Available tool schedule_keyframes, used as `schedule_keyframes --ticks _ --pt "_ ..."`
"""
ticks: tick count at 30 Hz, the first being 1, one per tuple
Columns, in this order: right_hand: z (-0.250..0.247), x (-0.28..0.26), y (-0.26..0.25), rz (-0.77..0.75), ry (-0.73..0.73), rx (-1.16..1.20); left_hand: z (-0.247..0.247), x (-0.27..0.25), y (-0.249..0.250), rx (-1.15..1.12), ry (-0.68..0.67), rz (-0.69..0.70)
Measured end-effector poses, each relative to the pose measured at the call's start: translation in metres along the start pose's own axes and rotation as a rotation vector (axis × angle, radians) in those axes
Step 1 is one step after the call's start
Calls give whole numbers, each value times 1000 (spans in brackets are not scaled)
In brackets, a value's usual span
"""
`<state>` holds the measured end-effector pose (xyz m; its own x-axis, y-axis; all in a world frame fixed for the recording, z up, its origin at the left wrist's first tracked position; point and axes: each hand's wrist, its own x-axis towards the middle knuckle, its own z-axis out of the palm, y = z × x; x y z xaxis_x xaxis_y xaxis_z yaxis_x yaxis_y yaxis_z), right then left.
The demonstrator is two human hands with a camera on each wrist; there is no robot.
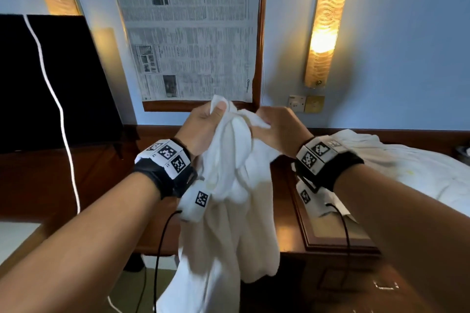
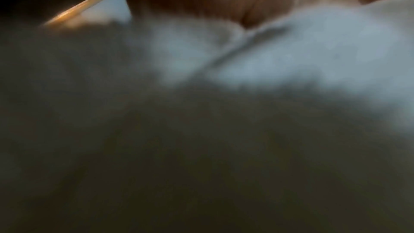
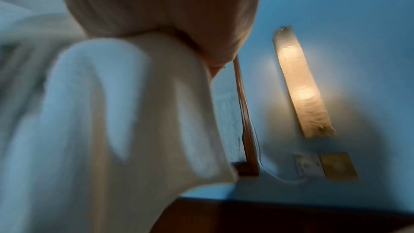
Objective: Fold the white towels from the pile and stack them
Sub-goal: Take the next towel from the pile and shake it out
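1. Towel (image 1: 229,185): centre of frame, bunched up top, rest hanging to bottom edge.
2. Your L hand (image 1: 201,127) pinches a top corner, thumb over cloth.
3. Your R hand (image 1: 277,124) grips the bunch just beside it; hands near each other.
4. Pile (image 1: 396,168): right of frame, on desk (image 1: 328,234).
5. Wrist views blurred, mostly cloth (image 2: 291,50) (image 3: 112,112).

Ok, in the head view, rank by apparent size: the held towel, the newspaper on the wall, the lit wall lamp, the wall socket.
1. Held towel and newspaper: similar; the towel is nearer the camera, so unsure.
2. Wall lamp.
3. Wall socket.
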<state>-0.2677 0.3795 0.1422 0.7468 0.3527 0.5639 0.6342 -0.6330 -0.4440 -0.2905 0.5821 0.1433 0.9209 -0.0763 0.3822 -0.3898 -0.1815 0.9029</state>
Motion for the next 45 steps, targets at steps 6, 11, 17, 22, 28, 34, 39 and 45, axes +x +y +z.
schedule_keyframes --ticks 6,11,17,22,28,34,39,45 --pt "2 -54 44 243 -296 -21 -8 15 9 119 63 55" --pt "-10 -86 89 440 -276 -72 4 18 7 61 90 124" --pt "-36 -85 119 545 -57 -174 10 15 10 80 50 147" --pt "-64 -43 91 445 318 -109 -9 4 31 213 -426 31" --pt "-82 4 -8 115 370 338 -56 14 54 238 -315 138" --pt "-81 20 -73 -47 250 367 -53 14 70 39 -101 304" --pt "-90 29 -102 -52 216 412 -42 17 81 -98 5 389" --pt "-95 34 -109 -123 163 387 -35 22 86 -185 -94 394"
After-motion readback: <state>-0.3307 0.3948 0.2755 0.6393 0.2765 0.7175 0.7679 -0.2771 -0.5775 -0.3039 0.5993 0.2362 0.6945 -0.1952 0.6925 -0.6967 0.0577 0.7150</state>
